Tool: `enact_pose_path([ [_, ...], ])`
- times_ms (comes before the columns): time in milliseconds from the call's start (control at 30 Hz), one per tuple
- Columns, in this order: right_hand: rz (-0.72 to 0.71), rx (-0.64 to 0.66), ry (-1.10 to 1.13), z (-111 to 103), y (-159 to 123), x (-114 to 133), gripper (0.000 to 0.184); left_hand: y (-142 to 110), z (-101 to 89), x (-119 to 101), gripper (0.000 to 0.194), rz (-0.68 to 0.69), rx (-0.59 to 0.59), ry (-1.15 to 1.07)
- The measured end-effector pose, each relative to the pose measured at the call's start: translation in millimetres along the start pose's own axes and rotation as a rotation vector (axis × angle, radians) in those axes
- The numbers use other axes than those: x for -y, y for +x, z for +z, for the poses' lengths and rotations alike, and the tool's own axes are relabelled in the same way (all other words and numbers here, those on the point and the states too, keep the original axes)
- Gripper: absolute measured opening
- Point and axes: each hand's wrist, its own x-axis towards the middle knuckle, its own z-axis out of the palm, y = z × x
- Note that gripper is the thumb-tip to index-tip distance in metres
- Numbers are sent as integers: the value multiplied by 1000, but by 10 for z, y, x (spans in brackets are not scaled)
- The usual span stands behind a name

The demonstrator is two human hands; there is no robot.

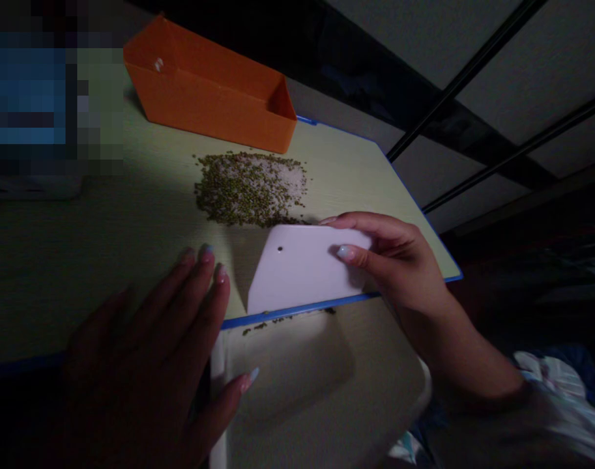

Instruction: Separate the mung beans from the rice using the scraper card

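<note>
In my right hand (399, 260) is a flat white scraper (307, 267) with a small hole near one corner, its lower edge along the table's blue front edge. Just beyond the scraper lies a pile of green beans mixed with white grains (253, 185). My left hand (165, 339) has its fingers stretched out by the table edge, with nothing in it. Below that edge, between my hands, a pale plastic tub (321, 391) is seen from above. Several dark beans (272, 321) show along its upper side.
An orange open box (214, 98) stands behind the pile on the pale yellow table (145, 215). A pixelated area covers the upper left, above a pale object. Striped cloth (561, 391) lies at the lower right. A wall with dark bands rises behind the table.
</note>
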Motion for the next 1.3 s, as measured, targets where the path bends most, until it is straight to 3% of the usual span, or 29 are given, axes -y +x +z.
enact_pose_path([
  [300,-54,-13,57,-16,-46,-2,32,-9,0,7,82,9,-27,-5],
  [433,-49,-45,42,-44,-85,-9,32,1,-34,-16,80,-25,39,-15],
  [567,-52,-211,-45,-99,-152,43,30,-15,-9,28,82,18,-16,-1],
  [767,-95,-636,-274,-253,-334,234,35,-25,-22,41,82,9,-2,1],
  [900,-129,-805,-298,-476,-439,226,23,3,-42,-22,77,-37,20,-19],
  [1067,-67,-726,-212,-692,-452,36,21,17,-28,-47,78,-48,9,-47],
  [1300,-28,-450,-238,-586,-351,-154,14,11,-58,-53,78,-83,43,-66],
])
